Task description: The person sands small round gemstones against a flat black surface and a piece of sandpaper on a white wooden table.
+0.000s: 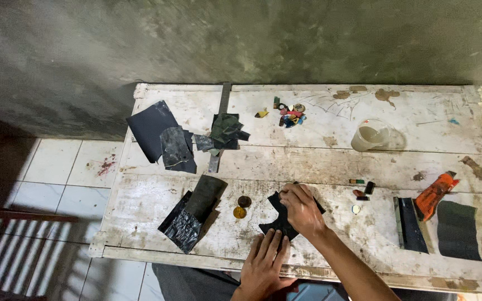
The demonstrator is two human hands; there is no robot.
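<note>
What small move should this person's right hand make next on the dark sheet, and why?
Probably a short rubbing stroke. The left hand lies flat on the near edge of the dark sheet, pinning it to the table. The right hand is closed on top of the sheet; what it grips is hidden.

On my worn white wooden table [330, 161] a clear plastic cup with cloudy liquid [370, 136] stands at the far right. Near the far edge I see a small heap of colourful little pieces [289, 115]. At the far left lie large dark sandpaper sheets [163, 139], and a curled dark sheet [193, 214] lies nearer to me. Two round coin-like discs [242, 207] are beside it. At my right lie an orange torn wrapper [434, 194] and a dark green rectangular sheet [458, 229].
</note>
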